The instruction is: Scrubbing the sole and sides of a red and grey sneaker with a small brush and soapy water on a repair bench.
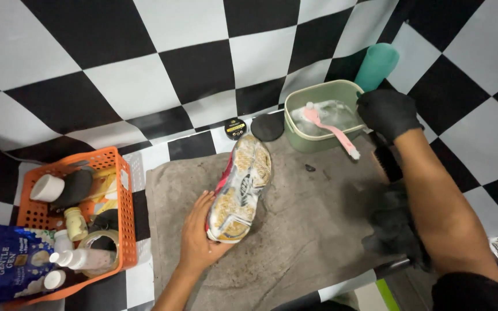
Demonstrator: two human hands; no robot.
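My bare left hand (197, 236) grips the heel end of a sneaker (240, 187) lying sole-up on a grey towel (301, 224); the sole is pale and dirty, with red showing along its side. My right hand (387, 112), in a black glove, rests at the right rim of a pale green tub (295, 135) of water. A pink-handled brush (329, 129) lies across the tub, bristles in the water, its handle end sticking out toward the gloved hand. Whether those fingers hold anything is hidden.
An orange basket (123, 213) at left holds bottles, jars, a tape roll and a cup. A blue pouch (7, 262) lies before it. A small round tin (235, 128) and its black lid (267, 126) sit behind the shoe. A teal cup (376, 66), a dark brush (386, 163) and black cloth (393, 227) are at right.
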